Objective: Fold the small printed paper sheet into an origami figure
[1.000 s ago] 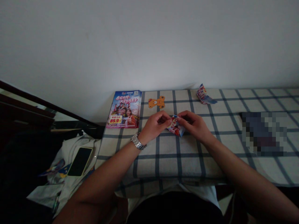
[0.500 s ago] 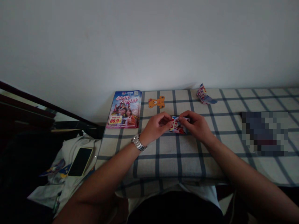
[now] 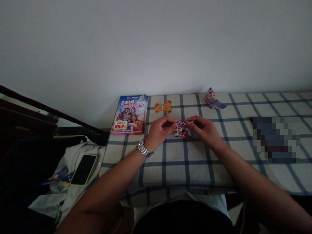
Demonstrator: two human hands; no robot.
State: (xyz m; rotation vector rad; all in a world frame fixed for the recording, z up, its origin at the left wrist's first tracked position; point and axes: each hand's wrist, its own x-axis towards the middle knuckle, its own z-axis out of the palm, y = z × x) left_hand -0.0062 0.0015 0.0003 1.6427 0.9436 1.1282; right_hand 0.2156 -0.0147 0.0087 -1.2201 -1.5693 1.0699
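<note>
Between my two hands is a small folded paper flyer point(image 3: 182, 130), printed in blue, white, red and yellow like the ones in the stack. My left hand point(image 3: 162, 130) pinches its left upper edge between thumb and fingers. On the other side my right hand point(image 3: 202, 130) grips the upper right part, its thumb across the front and covering some of the print. To the left lies a stack of flyers point(image 3: 129, 114) with a large 89.9 on the top sheet. A crumpled or folded flyer point(image 3: 213, 99) stands near the wall.
A checked cloth point(image 3: 175, 170) covers the table, with a bear picture point(image 3: 163, 106) beyond my hands. At the right lies a blurred-out dark object point(image 3: 275, 139). A phone point(image 3: 84, 169) rests on white fabric lower left. The wall point(image 3: 156, 48) bounds the back.
The folded flyer has shifted slightly left and looks flatter, with more of its print facing me. Both hands have moved a little and keep their hold.
</note>
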